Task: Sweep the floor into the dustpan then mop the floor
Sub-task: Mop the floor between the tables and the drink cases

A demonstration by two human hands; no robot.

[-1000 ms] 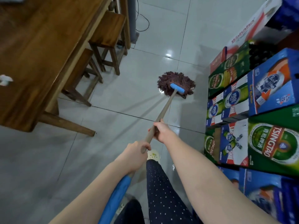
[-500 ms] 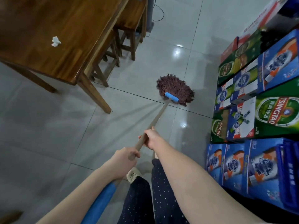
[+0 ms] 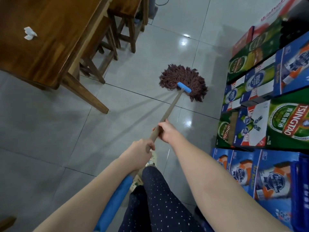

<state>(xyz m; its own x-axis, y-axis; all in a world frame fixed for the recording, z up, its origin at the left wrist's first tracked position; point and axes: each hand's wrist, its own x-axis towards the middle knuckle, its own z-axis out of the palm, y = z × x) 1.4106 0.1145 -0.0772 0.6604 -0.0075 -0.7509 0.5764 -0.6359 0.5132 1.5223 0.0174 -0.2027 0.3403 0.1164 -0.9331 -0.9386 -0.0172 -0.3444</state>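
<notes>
Gripping the stiff mop handle, both the right hand and left hand curl round it; the soft, floppy head lies beyond the fingers.

This looks like a small eatery or drinks shop. A long wooden table stands on glossy grey floor tiles, with wooden stools tucked along its right side. Well to the right of the table, printed beer cartons are stacked high, green and blue.

Mop head closer in (at tile seam)
</notes>
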